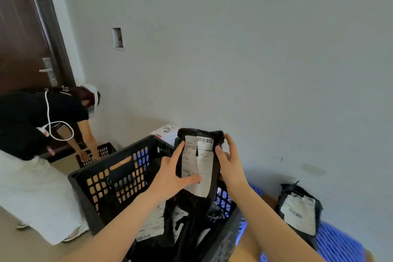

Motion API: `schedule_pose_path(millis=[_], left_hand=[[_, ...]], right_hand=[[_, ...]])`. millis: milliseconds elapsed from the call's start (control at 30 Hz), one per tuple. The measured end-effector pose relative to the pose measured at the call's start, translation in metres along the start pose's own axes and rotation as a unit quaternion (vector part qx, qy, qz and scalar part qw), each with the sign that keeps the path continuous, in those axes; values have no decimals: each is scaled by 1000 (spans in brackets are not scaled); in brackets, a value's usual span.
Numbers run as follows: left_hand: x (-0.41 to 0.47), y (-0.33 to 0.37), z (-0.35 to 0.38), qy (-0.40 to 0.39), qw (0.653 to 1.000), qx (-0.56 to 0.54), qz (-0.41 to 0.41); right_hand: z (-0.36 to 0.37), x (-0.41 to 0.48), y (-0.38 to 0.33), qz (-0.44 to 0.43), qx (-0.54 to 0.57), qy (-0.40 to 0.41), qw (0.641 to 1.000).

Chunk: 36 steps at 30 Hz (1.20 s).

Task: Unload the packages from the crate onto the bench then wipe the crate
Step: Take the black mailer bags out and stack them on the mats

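Observation:
Both my hands hold a black plastic package (209,189) with a white shipping label upright above the black slotted crate (110,178). My left hand (173,174) grips its left side, thumb across the label. On the right edge my right hand (228,160) clasps the package. Several more black packages (157,227) with labels lie inside the crate. One black package (298,208) lies on the blue slatted bench (338,242) at the right.
A second person (32,125) bends over a smaller black crate (98,152) on the floor at the left, by a dark door (23,34). A grey wall (234,49) rises close behind my crate. A white box (164,132) sits behind it.

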<state>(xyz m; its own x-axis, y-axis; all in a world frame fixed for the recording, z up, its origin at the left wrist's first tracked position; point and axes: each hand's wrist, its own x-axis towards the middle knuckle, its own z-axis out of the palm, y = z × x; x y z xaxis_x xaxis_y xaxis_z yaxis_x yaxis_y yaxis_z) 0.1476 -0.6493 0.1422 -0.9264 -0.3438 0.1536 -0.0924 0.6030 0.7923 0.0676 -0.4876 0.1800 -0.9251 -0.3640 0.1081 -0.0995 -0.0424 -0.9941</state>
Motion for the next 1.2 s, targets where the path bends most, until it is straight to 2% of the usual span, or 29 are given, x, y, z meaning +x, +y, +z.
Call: schedule_pose_path(millis=[200,433,600,967,1200], left_hand=[[-6,74,71,23,998,-52,24],[-2,139,152,0,995,-46,92],[8,163,199,-20,995,-32,89],[68,143,298,-203,969,31,137],[114,105,353,-244,963,56,96]], right_hand=[[-89,-48,-12,-63,-29,60,996],[-176,-81,-10,-87,-127,151,976],[-232,-84,6,-38,-216,151,964],[-305,-45,72,69,-243,196,948],[-321,5,139,149,-260,281,912]])
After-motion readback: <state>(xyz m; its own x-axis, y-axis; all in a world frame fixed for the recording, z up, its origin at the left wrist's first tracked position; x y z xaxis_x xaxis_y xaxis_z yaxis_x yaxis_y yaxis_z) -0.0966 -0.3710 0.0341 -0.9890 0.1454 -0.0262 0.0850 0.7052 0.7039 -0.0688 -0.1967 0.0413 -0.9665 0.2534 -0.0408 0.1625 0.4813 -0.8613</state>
